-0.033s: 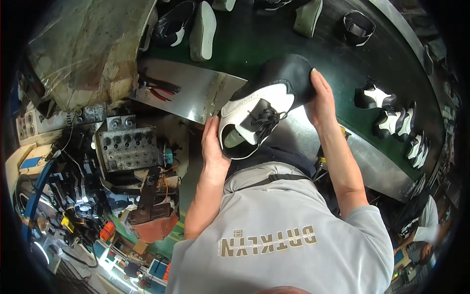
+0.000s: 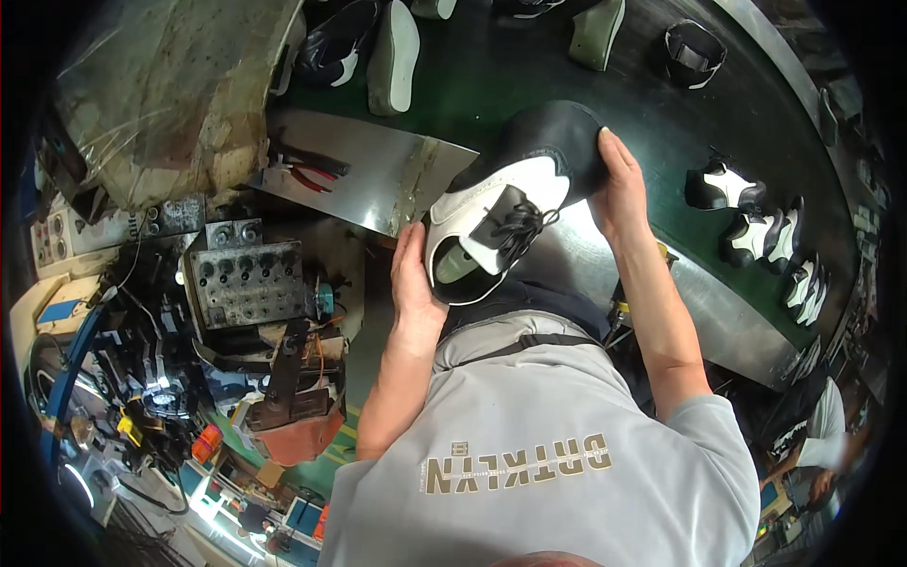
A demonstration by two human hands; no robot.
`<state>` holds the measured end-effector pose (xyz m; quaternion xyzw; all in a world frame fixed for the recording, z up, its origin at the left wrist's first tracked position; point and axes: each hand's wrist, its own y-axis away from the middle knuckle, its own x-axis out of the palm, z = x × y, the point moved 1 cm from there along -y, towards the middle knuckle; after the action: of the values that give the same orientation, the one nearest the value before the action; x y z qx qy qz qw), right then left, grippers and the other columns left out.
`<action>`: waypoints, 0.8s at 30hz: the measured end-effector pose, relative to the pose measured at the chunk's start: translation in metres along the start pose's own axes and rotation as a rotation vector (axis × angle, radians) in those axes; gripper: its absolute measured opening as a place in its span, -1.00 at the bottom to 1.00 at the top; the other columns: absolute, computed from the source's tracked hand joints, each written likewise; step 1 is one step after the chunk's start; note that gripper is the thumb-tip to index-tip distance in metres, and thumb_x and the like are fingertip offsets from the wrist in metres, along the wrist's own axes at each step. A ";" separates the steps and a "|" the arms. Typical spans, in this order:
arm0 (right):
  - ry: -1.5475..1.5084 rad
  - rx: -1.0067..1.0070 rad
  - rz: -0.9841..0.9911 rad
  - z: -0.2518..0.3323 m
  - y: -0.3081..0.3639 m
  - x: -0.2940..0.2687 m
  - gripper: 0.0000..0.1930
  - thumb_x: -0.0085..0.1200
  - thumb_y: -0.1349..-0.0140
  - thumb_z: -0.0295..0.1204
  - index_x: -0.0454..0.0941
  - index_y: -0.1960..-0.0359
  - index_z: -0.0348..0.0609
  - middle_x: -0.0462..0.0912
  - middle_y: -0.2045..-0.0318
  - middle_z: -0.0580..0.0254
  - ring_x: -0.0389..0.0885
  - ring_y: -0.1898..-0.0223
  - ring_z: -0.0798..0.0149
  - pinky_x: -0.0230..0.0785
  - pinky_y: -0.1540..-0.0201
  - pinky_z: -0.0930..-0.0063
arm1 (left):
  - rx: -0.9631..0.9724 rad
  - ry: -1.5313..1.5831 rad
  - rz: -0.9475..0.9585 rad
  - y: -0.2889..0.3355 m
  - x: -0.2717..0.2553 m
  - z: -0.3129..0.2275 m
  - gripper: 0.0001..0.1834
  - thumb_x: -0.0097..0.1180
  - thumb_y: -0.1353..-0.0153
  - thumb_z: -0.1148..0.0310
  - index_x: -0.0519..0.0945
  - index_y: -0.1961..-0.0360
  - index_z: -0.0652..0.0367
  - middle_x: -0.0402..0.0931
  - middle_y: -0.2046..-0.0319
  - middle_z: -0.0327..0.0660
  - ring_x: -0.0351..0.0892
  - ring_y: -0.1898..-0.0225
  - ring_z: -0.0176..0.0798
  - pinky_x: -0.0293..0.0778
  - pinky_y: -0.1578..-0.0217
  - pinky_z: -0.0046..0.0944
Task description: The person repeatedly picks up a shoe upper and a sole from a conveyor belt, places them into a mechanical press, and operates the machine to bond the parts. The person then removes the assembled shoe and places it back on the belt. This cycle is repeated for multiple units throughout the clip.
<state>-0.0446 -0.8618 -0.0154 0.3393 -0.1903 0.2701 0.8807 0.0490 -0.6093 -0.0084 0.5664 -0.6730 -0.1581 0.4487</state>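
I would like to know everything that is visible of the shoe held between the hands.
The shoe is black and white, leathery-looking, with a black toe and black laces. Its opening, toward the camera, shows something pale inside. The toe points to the picture's upper right; the left hand holds the rear, the right hand the front.

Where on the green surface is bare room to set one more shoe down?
Bare patches of the green surface lie between the right hand and the two-tone shoes, and between the pale sole and the held shoe. It is crowded at upper left, around a black shoe, and among the two-tone shoes.
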 end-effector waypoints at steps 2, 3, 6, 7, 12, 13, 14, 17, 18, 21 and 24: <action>0.003 0.000 -0.063 -0.010 -0.012 -0.002 -0.66 0.05 -0.38 -0.32 0.53 -0.02 -0.37 0.65 0.11 0.12 0.62 0.11 0.29 0.46 -0.02 0.42 | -0.016 0.026 -0.027 0.008 0.001 0.003 -0.81 -0.06 -0.42 0.30 0.51 0.10 0.15 0.57 0.16 -0.23 0.59 0.13 -0.30 0.53 0.09 -0.29; -0.001 -0.021 -0.126 -0.012 -0.017 0.002 -0.66 0.08 -0.36 -0.34 0.54 0.00 -0.39 0.66 0.15 0.09 0.63 0.16 0.30 0.50 0.06 0.45 | -0.018 0.008 -0.029 0.011 0.002 0.004 -0.81 -0.07 -0.42 0.30 0.50 0.10 0.16 0.57 0.16 -0.23 0.59 0.13 -0.29 0.53 0.08 -0.28; 0.043 -0.008 -0.070 -0.015 -0.028 0.004 -0.66 0.06 -0.36 -0.35 0.53 -0.02 -0.38 0.66 0.17 0.13 0.65 0.21 0.32 0.54 0.10 0.48 | -0.051 -0.024 -0.057 0.027 -0.001 0.010 -0.75 -0.08 -0.43 0.26 0.50 0.07 0.20 0.56 0.12 -0.22 0.57 0.10 -0.29 0.51 0.07 -0.28; 0.066 0.015 -0.031 -0.014 -0.029 0.006 -0.67 0.08 -0.35 -0.35 0.54 0.00 -0.39 0.67 0.18 0.12 0.64 0.22 0.33 0.53 0.10 0.47 | -0.085 -0.019 -0.037 0.031 -0.007 0.015 -0.73 -0.07 -0.43 0.25 0.50 0.04 0.21 0.56 0.11 -0.22 0.57 0.08 -0.29 0.50 0.04 -0.28; 0.272 0.224 0.177 -0.011 -0.021 0.034 -0.68 0.15 -0.30 -0.35 0.59 0.06 -0.38 0.68 0.22 0.13 0.62 0.25 0.35 0.50 0.13 0.48 | -0.402 -0.005 0.442 0.035 -0.048 0.013 -0.55 0.16 -0.30 0.20 0.47 -0.10 0.27 0.56 0.02 -0.19 0.55 0.01 -0.28 0.43 -0.06 -0.28; 0.278 0.269 0.245 -0.015 -0.018 0.043 -0.69 0.17 -0.29 -0.35 0.61 0.07 -0.37 0.68 0.23 0.13 0.62 0.26 0.36 0.50 0.14 0.49 | -0.391 0.005 0.600 0.037 -0.037 -0.002 -0.47 0.25 -0.23 0.21 0.45 -0.12 0.31 0.56 0.01 -0.17 0.55 0.00 -0.26 0.42 -0.08 -0.27; 0.305 0.292 0.286 -0.022 -0.019 0.050 -0.70 0.16 -0.30 -0.36 0.62 0.08 -0.36 0.69 0.23 0.14 0.62 0.27 0.37 0.50 0.14 0.49 | -0.284 -0.060 0.650 0.032 -0.036 -0.011 -0.44 0.25 -0.23 0.19 0.44 -0.13 0.33 0.56 0.00 -0.15 0.56 0.00 -0.26 0.42 -0.09 -0.27; 0.319 0.363 0.406 -0.030 -0.013 0.087 -0.73 0.14 -0.31 -0.38 0.63 0.09 -0.35 0.70 0.25 0.16 0.63 0.29 0.39 0.50 0.16 0.49 | -0.346 0.017 0.451 0.028 -0.043 -0.037 -0.59 0.10 -0.34 0.17 0.54 -0.01 0.30 0.60 0.08 -0.17 0.56 0.03 -0.31 0.43 -0.06 -0.31; 0.335 0.371 0.434 -0.036 -0.010 0.100 -0.73 0.14 -0.31 -0.38 0.63 0.09 -0.35 0.70 0.26 0.17 0.63 0.30 0.39 0.50 0.17 0.50 | -0.247 -0.009 0.397 0.034 -0.045 -0.043 -0.61 0.08 -0.36 0.17 0.55 0.01 0.30 0.60 0.09 -0.19 0.56 0.05 -0.34 0.43 -0.04 -0.32; 0.354 0.373 0.487 -0.065 0.003 0.132 -0.74 0.13 -0.32 -0.38 0.63 0.10 -0.34 0.70 0.27 0.18 0.63 0.32 0.40 0.49 0.18 0.52 | 0.124 -0.248 0.129 0.060 -0.046 -0.054 -0.68 0.01 -0.41 0.17 0.60 0.15 0.25 0.60 0.22 -0.32 0.48 0.22 -0.48 0.41 0.12 -0.39; 0.306 0.397 0.472 -0.104 0.034 0.180 -0.74 0.12 -0.33 -0.33 0.62 0.14 -0.31 0.69 0.30 0.24 0.61 0.35 0.43 0.48 0.21 0.54 | 0.434 -0.392 -0.102 0.072 -0.090 -0.052 -0.64 -0.05 -0.45 0.19 0.57 0.34 0.26 0.43 0.48 -0.43 0.26 0.41 -0.53 0.29 0.39 -0.42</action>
<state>0.0918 -0.7056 0.0223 0.4062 -0.0729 0.5462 0.7290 0.0411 -0.4901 0.0335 0.6409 -0.7355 -0.1393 0.1701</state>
